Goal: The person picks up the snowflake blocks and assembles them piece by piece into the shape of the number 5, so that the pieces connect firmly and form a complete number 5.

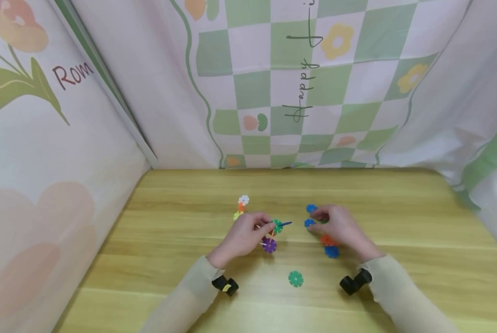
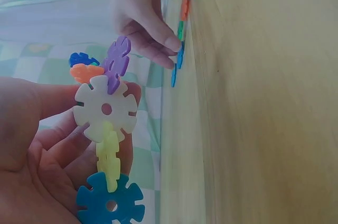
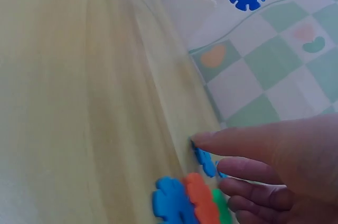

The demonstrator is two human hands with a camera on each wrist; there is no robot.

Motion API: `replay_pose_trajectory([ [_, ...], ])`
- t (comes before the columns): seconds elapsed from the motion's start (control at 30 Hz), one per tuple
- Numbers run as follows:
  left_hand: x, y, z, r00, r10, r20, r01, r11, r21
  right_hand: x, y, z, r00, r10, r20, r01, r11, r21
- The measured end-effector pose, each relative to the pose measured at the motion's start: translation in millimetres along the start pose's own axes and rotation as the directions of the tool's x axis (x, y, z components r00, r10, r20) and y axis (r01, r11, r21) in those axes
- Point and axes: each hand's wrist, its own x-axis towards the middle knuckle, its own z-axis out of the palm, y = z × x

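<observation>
My left hand (image 1: 245,233) pinches a linked chain of notched plastic discs. In the left wrist view, the chain shows a white disc (image 2: 105,109), a yellow disc (image 2: 109,158) seen edge-on, a teal disc (image 2: 111,202), a purple disc (image 2: 116,63) and an orange disc (image 2: 86,73). My right hand (image 1: 341,227) reaches down to the table at two loose blue discs (image 1: 309,223). Its thumb touches the nearer one, and the index finger is close by the farther one, with a gap between thumb and finger. Part of a green disc (image 3: 222,205) shows beneath the hand.
Beside my right hand lie an orange disc (image 1: 327,240) and another blue disc (image 1: 332,251) on the wooden table (image 1: 190,296). A single green disc (image 1: 295,279) lies between my forearms. White (image 1: 243,200) and yellow discs (image 1: 238,216) show beyond my left hand. Patterned cloth (image 1: 290,92) hangs behind.
</observation>
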Motion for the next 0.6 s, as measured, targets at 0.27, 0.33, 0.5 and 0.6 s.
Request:
replay_pose_trajectory([
  [0.27,0.3,-0.7,0.9,1.0,0.01,0.001,-0.01,1.0,-0.003,1.8,-0.2,6.1,1.0,0.027,0.001,-0.027,1.0,0.014],
  [0.33,0.1,-0.5,1.1,1.0,0.006,0.002,-0.006,1.0,-0.005,2.6,-0.1,7.1,1.0,0.021,0.0,-0.021,0.999,0.026],
  [0.5,-0.2,-0.7,1.4,1.0,0.0,0.001,0.0,1.0,-0.003,2.8,0.5,9.8,1.0,-0.011,-0.01,0.011,0.998,0.065],
  [0.6,-0.7,-0.5,1.0,1.0,-0.003,0.001,0.003,1.0,-0.002,1.1,-0.4,10.7,0.999,-0.027,-0.033,0.03,0.995,0.091],
])
